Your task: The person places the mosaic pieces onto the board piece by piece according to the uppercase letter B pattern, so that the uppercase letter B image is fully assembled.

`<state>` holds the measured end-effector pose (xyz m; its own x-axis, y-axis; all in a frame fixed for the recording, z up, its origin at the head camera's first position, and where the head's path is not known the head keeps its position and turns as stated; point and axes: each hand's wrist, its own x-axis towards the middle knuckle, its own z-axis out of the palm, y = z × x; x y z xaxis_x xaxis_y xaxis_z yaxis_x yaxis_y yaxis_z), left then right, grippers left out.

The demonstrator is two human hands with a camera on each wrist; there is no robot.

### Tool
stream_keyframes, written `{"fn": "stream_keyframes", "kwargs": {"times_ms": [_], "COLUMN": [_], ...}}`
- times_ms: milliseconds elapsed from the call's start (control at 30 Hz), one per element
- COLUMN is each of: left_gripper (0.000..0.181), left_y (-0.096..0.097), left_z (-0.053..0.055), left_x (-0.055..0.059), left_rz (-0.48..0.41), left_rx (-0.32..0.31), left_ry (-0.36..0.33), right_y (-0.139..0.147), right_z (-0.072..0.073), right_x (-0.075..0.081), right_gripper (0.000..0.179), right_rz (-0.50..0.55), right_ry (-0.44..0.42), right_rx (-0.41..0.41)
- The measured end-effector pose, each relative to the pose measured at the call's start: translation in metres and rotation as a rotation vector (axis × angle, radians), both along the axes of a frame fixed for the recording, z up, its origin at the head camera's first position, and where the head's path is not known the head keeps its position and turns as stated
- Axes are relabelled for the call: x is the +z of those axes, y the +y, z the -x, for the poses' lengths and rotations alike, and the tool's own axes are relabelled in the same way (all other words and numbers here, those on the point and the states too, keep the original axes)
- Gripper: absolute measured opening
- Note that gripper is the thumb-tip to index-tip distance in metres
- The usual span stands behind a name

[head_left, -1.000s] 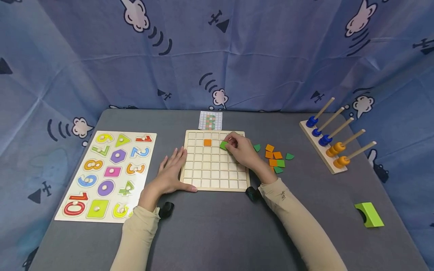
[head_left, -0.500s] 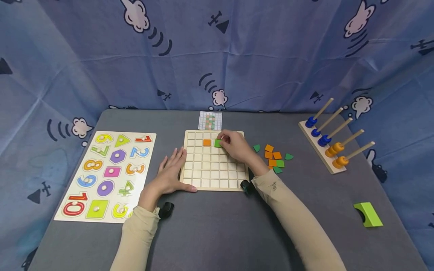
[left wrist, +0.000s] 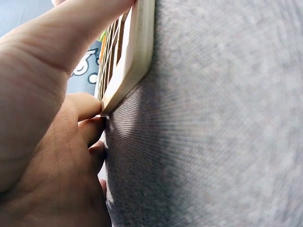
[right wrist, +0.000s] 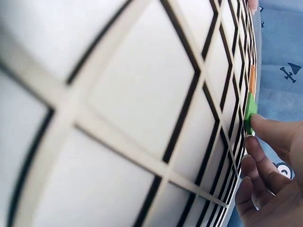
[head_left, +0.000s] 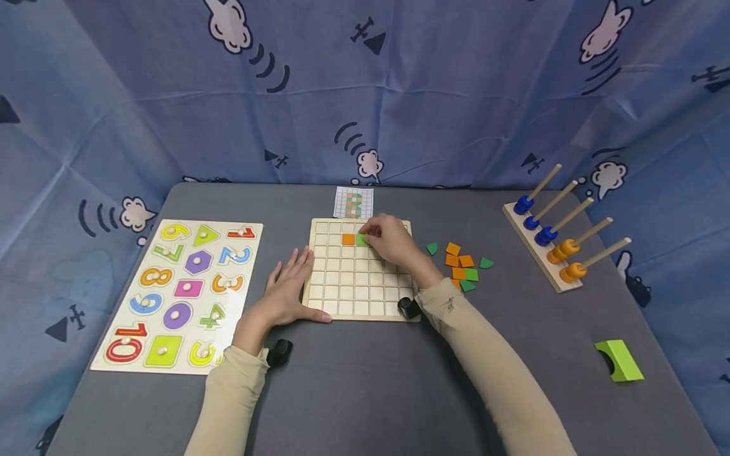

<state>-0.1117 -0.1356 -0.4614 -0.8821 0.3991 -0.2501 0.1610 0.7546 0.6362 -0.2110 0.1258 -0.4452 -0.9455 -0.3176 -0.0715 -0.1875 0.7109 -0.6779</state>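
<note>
A wooden grid board [head_left: 346,293] lies on the grey table, with an orange square tile [head_left: 348,239] in its second row from the back. Directly right of that tile, my right hand [head_left: 393,240] pinches a green square tile [head_left: 360,239] at the board. In the right wrist view the thumb presses on the green tile [right wrist: 249,112], right beside the orange tile [right wrist: 252,78]. My left hand [head_left: 288,291] lies spread at the board's left edge and front left corner. The left wrist view shows its thumb and fingers against the board's side [left wrist: 142,56].
Loose orange and green tiles [head_left: 466,261] lie right of the board. A small pattern card [head_left: 353,202] lies behind it. The number and shape puzzle [head_left: 182,297] is at left; a peg abacus [head_left: 542,247] and a green arch block [head_left: 620,361] are at right.
My right hand has moved left across the board, bringing the green tile up beside the orange one. The left hand has stayed at the board's edge.
</note>
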Motion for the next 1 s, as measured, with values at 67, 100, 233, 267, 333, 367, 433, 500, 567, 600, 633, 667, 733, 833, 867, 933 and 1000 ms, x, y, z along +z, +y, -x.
{"fn": "stream_keyframes", "kwargs": {"times_ms": [67, 100, 233, 267, 333, 367, 433, 500, 567, 600, 633, 667, 733, 833, 867, 933, 1000], "left_gripper": [0.139, 0.139, 0.139, 0.14, 0.14, 0.14, 0.14, 0.14, 0.14, 0.14, 0.14, 0.14, 0.14, 0.14, 0.14, 0.14, 0.14], "left_y": [0.0, 0.0, 0.0, 0.0, 0.0, 0.0, 0.0, 0.0, 0.0, 0.0, 0.0, 0.0, 0.0, 0.0, 0.0, 0.0, 0.0], "left_z": [0.0, 0.0, 0.0, 0.0, 0.0, 0.0, 0.001, 0.0, 0.0, 0.0, 0.0, 0.0, 0.0, 0.0, 0.0, 0.0, 0.0], "left_x": [0.0, -0.001, -0.002, -0.002, -0.002, -0.002, -0.003, -0.003, -0.004, -0.004, -0.004, -0.004, -0.003, -0.003, -0.003, -0.002, -0.002], "left_rz": [0.002, 0.003, 0.008, 0.009, 0.011, 0.011, 0.012, 0.012, 0.01, 0.009, 0.009, 0.007, 0.007, 0.01, 0.011, 0.011, 0.009], "left_rx": [-0.002, -0.002, -0.004, -0.004, -0.005, -0.006, -0.007, -0.006, -0.005, -0.004, -0.003, -0.002, 0.0, 0.0, -0.001, -0.001, 0.0], "left_ry": [0.0, 0.001, 0.002, 0.002, 0.001, -0.001, -0.002, -0.001, -0.001, 0.0, 0.0, 0.0, 0.001, 0.002, 0.002, 0.002, 0.003], "right_y": [-0.001, -0.001, 0.001, 0.002, 0.007, 0.01, 0.017, 0.026, 0.035, 0.04, 0.046, 0.051, 0.062, 0.079, 0.085, 0.095, 0.105], "right_z": [0.0, -0.001, -0.003, -0.005, -0.008, -0.009, -0.012, -0.015, -0.017, -0.018, -0.019, -0.02, -0.022, -0.026, -0.027, -0.029, -0.03], "right_x": [0.0, -0.001, -0.001, -0.001, -0.002, -0.002, -0.003, -0.003, -0.005, -0.005, -0.006, -0.006, -0.006, -0.004, -0.003, -0.002, 0.0], "right_gripper": [0.015, 0.014, 0.01, 0.009, 0.009, 0.009, 0.01, 0.012, 0.015, 0.016, 0.017, 0.018, 0.02, 0.024, 0.025, 0.028, 0.029], "right_rz": [0.001, -0.001, -0.012, -0.014, -0.02, -0.02, -0.019, -0.022, -0.027, -0.029, -0.03, -0.025, -0.023, -0.017, -0.017, -0.032, -0.041], "right_ry": [-0.002, -0.001, 0.017, 0.026, 0.041, 0.046, 0.055, 0.052, 0.053, 0.054, 0.05, 0.043, 0.033, 0.007, -0.001, -0.008, -0.025], "right_rx": [-0.017, -0.025, -0.039, -0.038, -0.029, -0.022, -0.011, -0.005, -0.007, -0.012, -0.019, -0.027, -0.045, -0.069, -0.075, -0.081, -0.086]}}
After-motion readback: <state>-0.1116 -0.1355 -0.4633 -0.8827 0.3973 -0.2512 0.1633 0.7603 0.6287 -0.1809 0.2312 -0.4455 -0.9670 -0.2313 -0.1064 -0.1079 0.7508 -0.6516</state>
